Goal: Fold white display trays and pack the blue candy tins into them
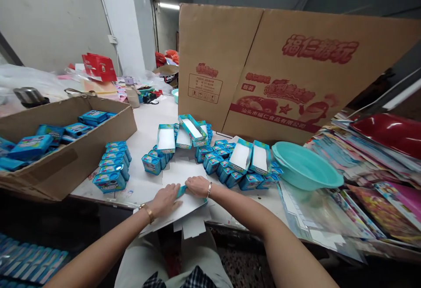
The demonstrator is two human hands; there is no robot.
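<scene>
White card: A flat sheet of white card (187, 207) is spread at the lower centre of the frame, on the near edge of the bench (148, 112). A narrow blue edge (180, 191) is turned up between the two hands.
Left hand: The card is covered by the left hand (165, 201), its fingers nearly straight and close together. Whether anything is pinched beneath cannot be told.
Right hand: The blue edge is held by the right hand (198, 187), its fingers curled in and closed on it.
Blue edge, risk: A crooked or torn crease could be caused by uneven pressure, as the edge is pinched by one hand and mostly flattened by the other.
Pale flaps: Pale flaps (190, 227) are left hanging past the bench edge above the lap; they could be bent or snagged if brushed by a knee.
Stacked trays: An open tray (192, 127), upper centre, is propped at a slant on others; a slide could be caused by a knock to the pile.
Right-hand packs: Blue packs (251, 181), right of centre, are set near the right forearm; they could be scattered by an outward swing of the elbow.
Left-hand row: A row of blue boxes (109, 181), left of centre, is stood near the front edge; a fall could be caused by a sideways bump.
</scene>
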